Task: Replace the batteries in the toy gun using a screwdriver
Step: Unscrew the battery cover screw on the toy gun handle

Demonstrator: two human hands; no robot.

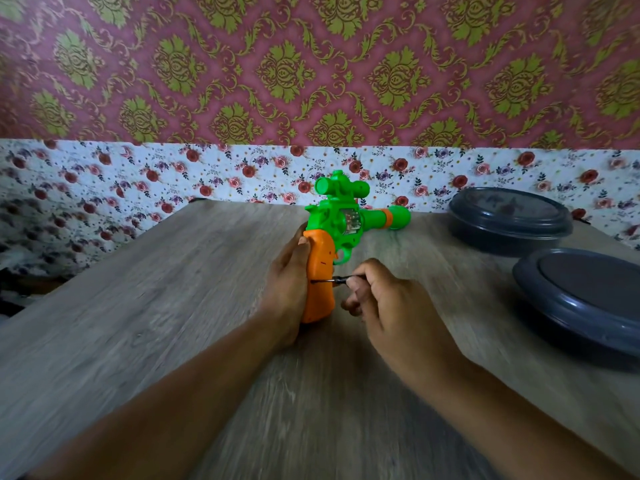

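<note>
Two bare forearms reach in over the wood-grain table (138, 306). On the left side, the left hand (287, 289) wraps around the orange grip of the toy gun (332, 230), holding it upright near the table's middle with its green barrel pointing right. Just beside it, the right hand (384, 306) pinches a small screwdriver (332, 280) in curled fingers, its tip touching the grip's side. Farther right sit two dark grey lidded containers, one (509, 220) behind the other (585, 299).
</note>
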